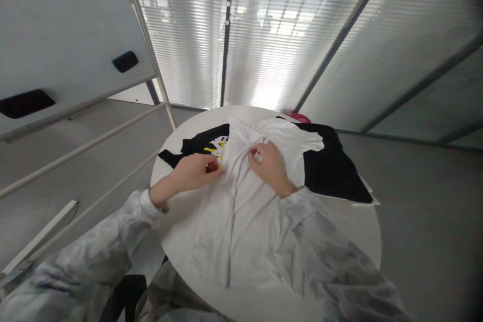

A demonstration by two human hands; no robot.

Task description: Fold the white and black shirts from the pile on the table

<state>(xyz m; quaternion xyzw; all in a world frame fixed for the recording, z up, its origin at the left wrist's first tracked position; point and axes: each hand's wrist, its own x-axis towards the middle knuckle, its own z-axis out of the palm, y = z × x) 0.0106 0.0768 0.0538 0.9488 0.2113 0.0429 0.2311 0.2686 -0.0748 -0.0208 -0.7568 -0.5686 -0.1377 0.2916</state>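
Note:
A white T-shirt (249, 231) lies wrinkled across the middle of a round white table (350, 231), with a long crease down its body. My right hand (269, 163) bends over its upper middle, thumb and forefinger making a ring and pinching the cloth, where several folds meet. Curled at the shirt's left side is my left hand (194, 171), its thumb and fingertips closed on the cloth edge. Beside that hand, a black garment with a white and yellow print (199, 141) is partly covered by the white shirt. Another black garment (328, 166) extends beyond the right sleeve.
A pinkish-red object (300, 117) shows behind the table's far edge. White sheets (372, 193) stick out under the right black garment. Left of the table is a board on a white tubular frame (86, 146). Glass partitions with blinds (260, 60) rise behind.

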